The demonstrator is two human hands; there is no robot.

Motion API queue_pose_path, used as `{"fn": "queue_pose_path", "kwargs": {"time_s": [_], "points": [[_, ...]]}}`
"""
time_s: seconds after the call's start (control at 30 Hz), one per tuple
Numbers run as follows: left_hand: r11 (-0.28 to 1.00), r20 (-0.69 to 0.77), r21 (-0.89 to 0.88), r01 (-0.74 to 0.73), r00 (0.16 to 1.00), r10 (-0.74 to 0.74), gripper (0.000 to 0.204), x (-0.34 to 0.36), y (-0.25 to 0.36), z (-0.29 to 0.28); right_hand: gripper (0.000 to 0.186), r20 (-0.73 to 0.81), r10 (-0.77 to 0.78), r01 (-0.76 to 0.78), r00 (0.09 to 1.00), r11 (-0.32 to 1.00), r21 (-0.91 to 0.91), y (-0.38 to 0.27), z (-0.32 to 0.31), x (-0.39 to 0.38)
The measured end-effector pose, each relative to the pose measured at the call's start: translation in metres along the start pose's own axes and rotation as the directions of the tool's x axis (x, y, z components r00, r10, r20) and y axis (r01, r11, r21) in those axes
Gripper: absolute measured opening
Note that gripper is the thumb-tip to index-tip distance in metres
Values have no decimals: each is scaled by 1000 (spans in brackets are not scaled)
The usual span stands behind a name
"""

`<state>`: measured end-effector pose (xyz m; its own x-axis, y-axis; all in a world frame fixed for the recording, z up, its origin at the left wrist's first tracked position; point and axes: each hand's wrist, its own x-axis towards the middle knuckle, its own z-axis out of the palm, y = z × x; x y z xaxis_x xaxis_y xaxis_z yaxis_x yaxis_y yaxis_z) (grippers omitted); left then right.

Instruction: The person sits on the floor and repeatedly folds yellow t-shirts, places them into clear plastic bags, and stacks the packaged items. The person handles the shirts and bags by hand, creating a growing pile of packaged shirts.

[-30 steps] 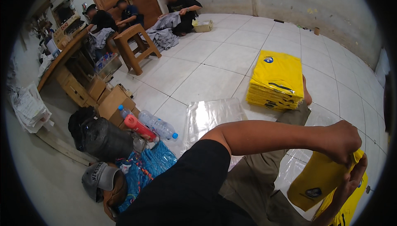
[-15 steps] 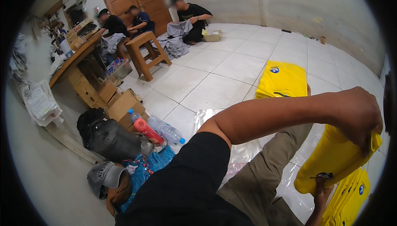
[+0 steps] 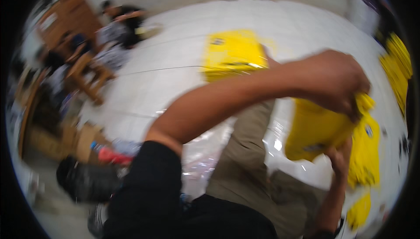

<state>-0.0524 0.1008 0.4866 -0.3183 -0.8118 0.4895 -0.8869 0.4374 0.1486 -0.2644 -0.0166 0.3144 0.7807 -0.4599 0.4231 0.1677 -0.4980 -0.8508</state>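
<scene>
My left hand reaches across to the right, its fingers closed on the upper edge of a folded yellow shirt. The shirt hangs tilted, with a small dark emblem near its lower edge. Below, my right hand grips that lower edge. Both hands are somewhat blurred. Just beyond the held shirt, a row of folded yellow shirts lies on the floor, partly covered by it. A neat stack of yellow shirts sits farther ahead, past my left forearm.
Clear plastic lies on the floor beside my leg. More yellow cloth shows at the far right. On the left are a red bottle, cardboard boxes and a brown stool. Several people sit farther back, one with grey cloth.
The view has swung to the right, so the room has shifted left in the picture and yellow cloth at the far right has appeared. Both hands keep hold of the shirt.
</scene>
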Motion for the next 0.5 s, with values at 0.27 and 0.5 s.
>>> {"fn": "queue_pose_path", "kwargs": {"time_s": [0.27,0.5], "points": [[974,37,-194,120,993,-115,48,50,-24,60,53,22,346,-305,938,791,530,-13,-41,13],[842,-85,-276,465,860,-503,58,1,-123,219,39,-129,474,-43,871,335,941,43,-48,-27]]}}
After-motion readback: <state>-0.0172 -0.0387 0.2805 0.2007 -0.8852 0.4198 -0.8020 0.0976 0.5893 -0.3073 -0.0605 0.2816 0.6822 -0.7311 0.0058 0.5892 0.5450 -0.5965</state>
